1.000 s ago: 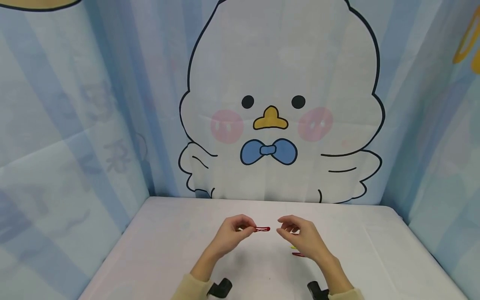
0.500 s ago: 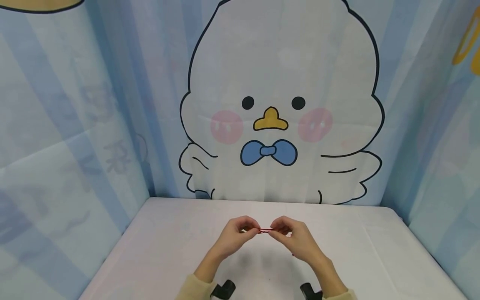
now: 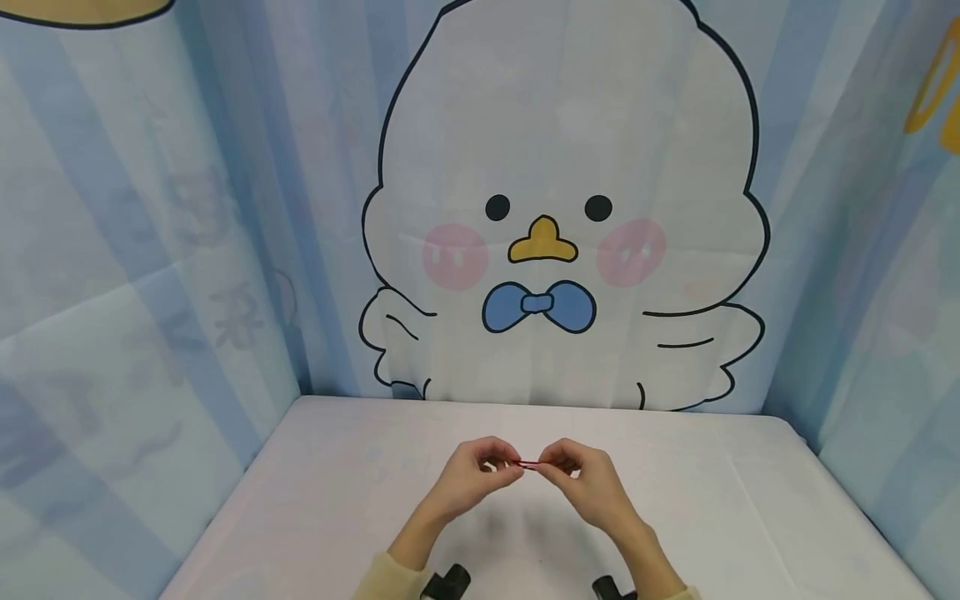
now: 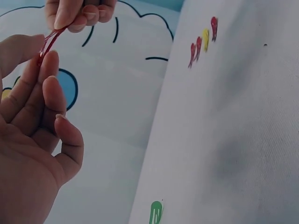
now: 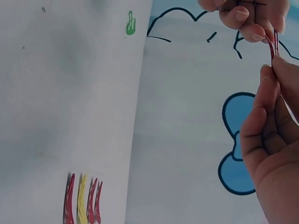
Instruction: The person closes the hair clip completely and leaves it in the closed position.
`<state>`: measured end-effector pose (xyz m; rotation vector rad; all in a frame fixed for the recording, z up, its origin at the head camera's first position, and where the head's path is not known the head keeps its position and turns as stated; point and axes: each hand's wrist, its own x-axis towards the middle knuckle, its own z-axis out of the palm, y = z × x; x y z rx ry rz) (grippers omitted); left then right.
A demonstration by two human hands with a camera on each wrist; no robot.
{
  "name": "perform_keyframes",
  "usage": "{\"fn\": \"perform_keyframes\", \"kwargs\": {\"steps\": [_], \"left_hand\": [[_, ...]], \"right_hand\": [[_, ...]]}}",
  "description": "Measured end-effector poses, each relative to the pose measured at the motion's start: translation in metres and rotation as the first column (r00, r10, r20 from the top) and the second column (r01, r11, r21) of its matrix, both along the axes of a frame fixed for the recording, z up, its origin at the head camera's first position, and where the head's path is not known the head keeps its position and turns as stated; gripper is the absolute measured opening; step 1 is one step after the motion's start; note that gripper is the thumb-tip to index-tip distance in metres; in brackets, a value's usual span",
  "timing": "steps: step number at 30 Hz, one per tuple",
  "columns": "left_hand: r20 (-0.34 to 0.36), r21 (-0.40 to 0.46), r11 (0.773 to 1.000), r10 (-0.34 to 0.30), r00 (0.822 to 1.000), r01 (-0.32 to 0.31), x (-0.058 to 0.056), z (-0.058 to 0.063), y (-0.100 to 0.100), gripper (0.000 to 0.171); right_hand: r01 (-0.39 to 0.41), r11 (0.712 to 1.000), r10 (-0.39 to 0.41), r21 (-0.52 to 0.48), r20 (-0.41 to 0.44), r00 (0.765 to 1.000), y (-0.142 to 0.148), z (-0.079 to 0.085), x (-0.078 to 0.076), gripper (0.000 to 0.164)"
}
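Between the two hands, above the table, is a thin red snap hair clip [image 3: 528, 464]. My left hand [image 3: 474, 475] pinches one end of it between thumb and fingertips. The other end is pinched by my right hand [image 3: 588, 483]. Up close in the right wrist view, the red clip [image 5: 273, 48] shows two narrow strips with a gap between them. Its ends are covered by the fingertips.
On the white table [image 3: 337, 500], a row holds several clips: red clips [image 4: 214, 29] and a yellow clip [image 4: 205, 39]. Apart from them lies a green clip [image 5: 131, 24]. A printed curtain [image 3: 675, 250] stands along the back edge.
The right hand, apart from the clip a second ago, has moved left and now pinches its free end. The left hand has kept hold, shifting slightly right and down.
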<state>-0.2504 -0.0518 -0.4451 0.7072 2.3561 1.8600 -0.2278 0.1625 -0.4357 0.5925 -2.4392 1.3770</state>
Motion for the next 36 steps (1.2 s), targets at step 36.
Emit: {"fn": "perform_keyframes", "kwargs": {"steps": [36], "left_hand": [[-0.072,-0.008,0.981,0.194,0.978,-0.195,0.001,-0.009,0.008,0.009]], "right_hand": [[0.137,0.982,-0.081,0.133,-0.365,0.928,-0.021,-0.013,0.001,0.027]]}}
